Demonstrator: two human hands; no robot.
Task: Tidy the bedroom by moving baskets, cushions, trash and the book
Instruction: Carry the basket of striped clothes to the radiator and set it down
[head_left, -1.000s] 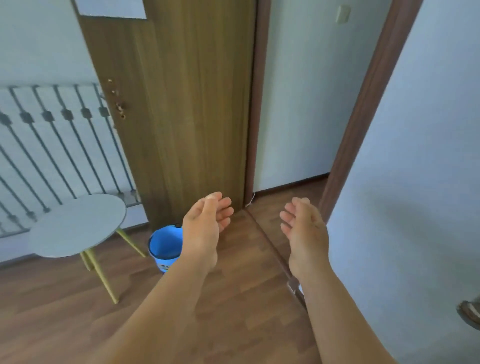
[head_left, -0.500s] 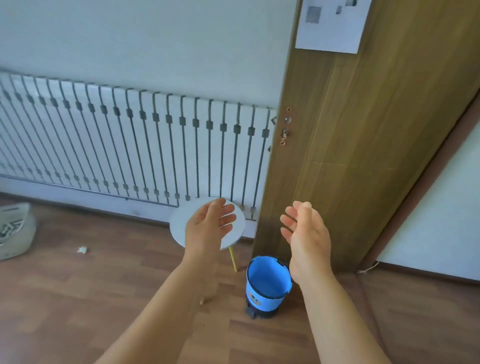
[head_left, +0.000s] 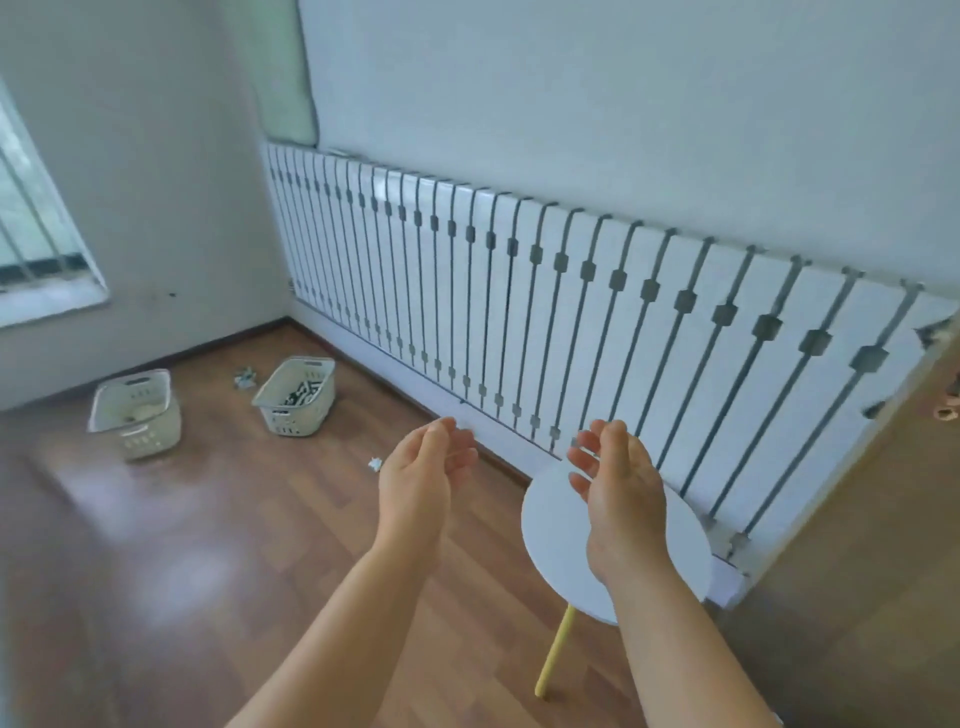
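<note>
Two white plastic baskets stand on the wooden floor at the far left: the left basket (head_left: 136, 413) holds something pale, the right basket (head_left: 296, 395) holds black-and-white items. A crumpled scrap of trash (head_left: 374, 463) lies on the floor ahead of my hands, and another small heap of trash (head_left: 245, 378) lies between the baskets near the wall. My left hand (head_left: 418, 480) and my right hand (head_left: 615, 486) are raised in front of me, palms facing each other, fingers relaxed, holding nothing.
A round white side table (head_left: 561, 551) with yellow legs stands under my right hand. A white radiator cover with grey bars (head_left: 519, 291) runs along the wall. A window (head_left: 31, 234) is at the left, and a wooden door edge (head_left: 935, 415) at the right.
My view has swung left, away from the door and the blue bucket, which have left the frame. The baskets and floor trash have come into sight. My hands keep the same raised pose.
</note>
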